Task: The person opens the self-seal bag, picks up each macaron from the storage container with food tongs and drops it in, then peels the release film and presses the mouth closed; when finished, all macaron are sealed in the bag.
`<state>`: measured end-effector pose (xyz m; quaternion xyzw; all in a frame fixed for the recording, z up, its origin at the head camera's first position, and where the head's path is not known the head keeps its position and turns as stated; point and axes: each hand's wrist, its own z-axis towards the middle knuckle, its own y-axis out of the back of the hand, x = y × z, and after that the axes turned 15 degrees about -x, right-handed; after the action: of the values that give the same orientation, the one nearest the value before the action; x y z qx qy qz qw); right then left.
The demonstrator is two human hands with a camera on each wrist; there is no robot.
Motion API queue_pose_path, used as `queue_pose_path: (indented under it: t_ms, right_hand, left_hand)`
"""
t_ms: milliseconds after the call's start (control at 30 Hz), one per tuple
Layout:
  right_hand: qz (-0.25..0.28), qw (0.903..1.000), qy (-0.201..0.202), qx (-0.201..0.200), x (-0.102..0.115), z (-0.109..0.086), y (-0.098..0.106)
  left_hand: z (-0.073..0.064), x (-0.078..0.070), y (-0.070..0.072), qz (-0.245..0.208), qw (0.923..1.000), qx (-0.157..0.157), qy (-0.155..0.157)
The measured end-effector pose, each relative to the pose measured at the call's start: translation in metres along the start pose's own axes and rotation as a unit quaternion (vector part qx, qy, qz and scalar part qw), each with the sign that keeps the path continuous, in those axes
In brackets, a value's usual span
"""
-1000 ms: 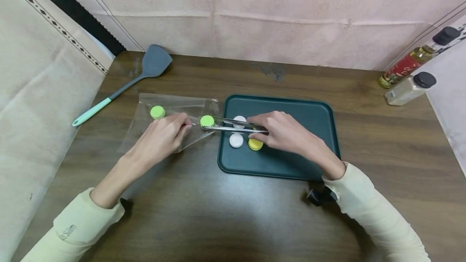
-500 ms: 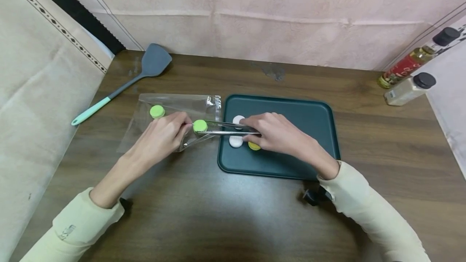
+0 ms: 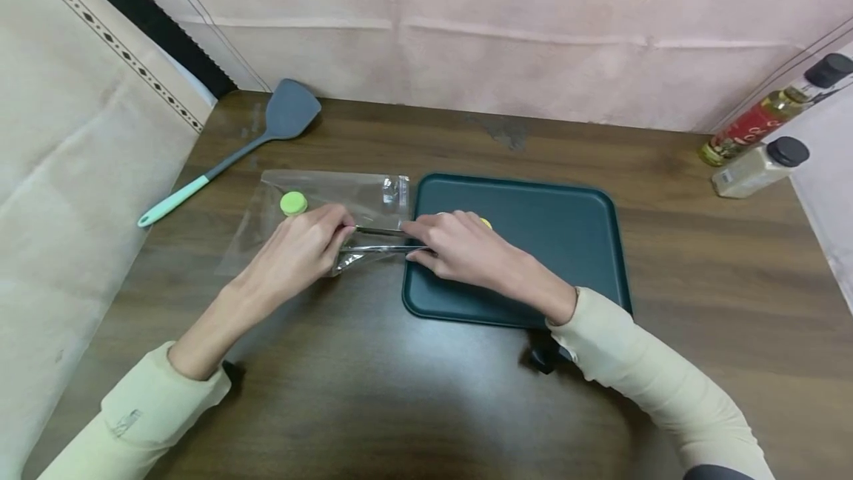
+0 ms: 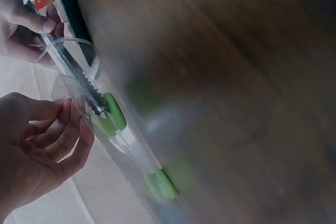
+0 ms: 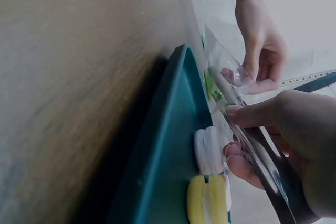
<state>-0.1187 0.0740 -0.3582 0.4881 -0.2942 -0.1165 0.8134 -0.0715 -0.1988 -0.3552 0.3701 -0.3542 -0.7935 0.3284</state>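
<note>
My left hand (image 3: pixel 293 247) pinches the edge of a clear plastic bag (image 3: pixel 353 187) lying on the table, lifting its mouth. In my right hand (image 3: pixel 466 254) is a pair of metal tongs (image 3: pixel 383 249), their toothed ends reaching into the bag. The tongs grip a green macaron (image 4: pixel 116 111), which my left hand hides in the head view. Another green macaron (image 3: pixel 293 204) lies deeper in the bag. Below my right hand, the dark teal tray (image 3: pixel 540 243) carries a white macaron (image 5: pixel 208 150) and a yellow macaron (image 5: pixel 197 198), mostly covered by that hand from above.
A spatula (image 3: pixel 291 110) with a mint handle lies behind the bag at the left. At the far right stand an oil bottle (image 3: pixel 746 128) and a black-capped jar (image 3: pixel 753 170). A pale cloth (image 3: pixel 466 35) hangs along the table's back edge.
My right hand has moved left, carrying the green macaron in the tongs from the bag's mouth into the bag. My left hand keeps holding the bag in nearly the same place.
</note>
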Motion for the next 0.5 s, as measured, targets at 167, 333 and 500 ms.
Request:
queue_pose_path:
  t_ms: [167,333,500]
  right_hand:
    - [0.005,0.9999,0.009,0.001,0.003,0.008,-0.006]
    - [-0.012,0.9997,0.02,-0.001,0.006,0.018,-0.011]
    - [-0.022,0.9993,0.029,0.002,0.008,0.027,-0.014]
  left_hand:
    - [0.0,0.0,0.0,-0.004,1.0,0.003,0.002]
    - [0.001,-0.001,0.0,-0.004,0.9999,0.005,0.009]
    - [0.002,-0.002,0.0,-0.001,0.9998,0.003,0.017]
